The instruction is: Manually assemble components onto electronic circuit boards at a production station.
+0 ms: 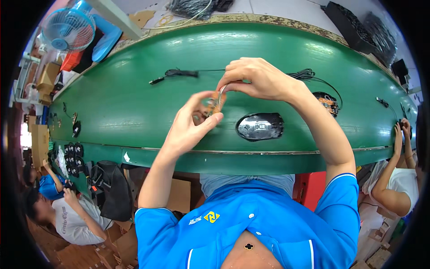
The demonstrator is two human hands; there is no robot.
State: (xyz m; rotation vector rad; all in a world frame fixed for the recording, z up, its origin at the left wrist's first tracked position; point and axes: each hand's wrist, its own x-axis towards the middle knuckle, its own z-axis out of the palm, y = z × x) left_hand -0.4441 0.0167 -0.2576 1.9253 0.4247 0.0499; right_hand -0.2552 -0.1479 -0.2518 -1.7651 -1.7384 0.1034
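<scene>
My left hand (181,127) grips a small orange circuit board (215,104) by its edges, thumb on the near side and fingers behind; motion blurs it a little. At the board's upper end my right hand (257,78) pinches the pale wire end of a black cable (210,70). The fingers hide the exact joint between wires and board. That cable runs left to a bundled coil (181,73) and a USB plug (156,81). Below my right hand lies an open black mouse shell (260,126) on the green work surface (197,40).
Beyond my right forearm sits a mouse base with an orange board (327,103), its cable coiled (303,74) behind. People work at both sides. Several dark mouse parts (74,157) and a black bag (109,190) are at left. A blue fan (69,29) stands far left.
</scene>
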